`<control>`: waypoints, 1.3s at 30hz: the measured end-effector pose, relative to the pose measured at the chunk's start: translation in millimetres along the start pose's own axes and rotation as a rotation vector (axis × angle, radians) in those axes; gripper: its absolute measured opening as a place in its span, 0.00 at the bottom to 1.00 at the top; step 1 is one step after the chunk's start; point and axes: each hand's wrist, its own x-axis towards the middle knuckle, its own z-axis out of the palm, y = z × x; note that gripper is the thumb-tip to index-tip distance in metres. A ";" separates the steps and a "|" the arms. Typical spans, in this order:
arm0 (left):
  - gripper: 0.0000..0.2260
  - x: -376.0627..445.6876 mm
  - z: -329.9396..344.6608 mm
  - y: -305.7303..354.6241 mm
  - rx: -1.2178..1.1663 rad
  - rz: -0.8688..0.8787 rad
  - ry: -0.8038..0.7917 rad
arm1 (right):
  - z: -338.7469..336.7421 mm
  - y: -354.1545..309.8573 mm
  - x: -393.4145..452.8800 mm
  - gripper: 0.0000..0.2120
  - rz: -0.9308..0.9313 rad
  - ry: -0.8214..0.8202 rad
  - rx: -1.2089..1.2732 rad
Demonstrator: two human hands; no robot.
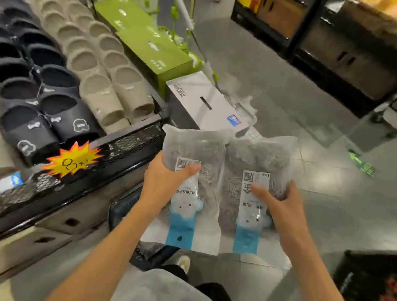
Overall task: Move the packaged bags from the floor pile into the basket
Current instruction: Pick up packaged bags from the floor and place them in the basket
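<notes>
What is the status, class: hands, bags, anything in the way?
Left hand grips left bag. Right hand grips right bag. Both bags held up, side by side. Nothing blocking them.

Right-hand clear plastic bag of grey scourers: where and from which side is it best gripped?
Probably mid-body on its outer right edge, as the right hand does now: thumb across the white label, fingers behind the clear plastic bag of grey scourers, which is flat and sits beside the left-hand bag.

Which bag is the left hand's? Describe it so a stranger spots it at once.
Find the black mesh shelf edge below the slippers; two clear bags are held just right of it. The left hand holds the left bag, nearer that shelf. Unlike the right bag, it touches the shelf side.
</notes>
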 end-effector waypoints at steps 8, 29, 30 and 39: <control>0.25 26.5 -23.6 -34.5 -0.099 -0.162 0.440 | 72.0 -11.3 125.1 0.19 -0.021 -0.432 -0.201; 0.21 108.0 -2.5 -349.3 -0.267 -0.497 0.808 | 230.3 274.2 292.1 0.26 0.005 -0.779 -0.503; 0.21 114.7 0.3 -365.4 -0.277 -0.490 0.811 | 234.3 290.4 298.4 0.27 -0.009 -0.770 -0.499; 0.19 144.4 23.4 -500.2 -0.195 -0.556 0.738 | 246.1 436.1 357.8 0.29 -0.081 -0.665 -0.651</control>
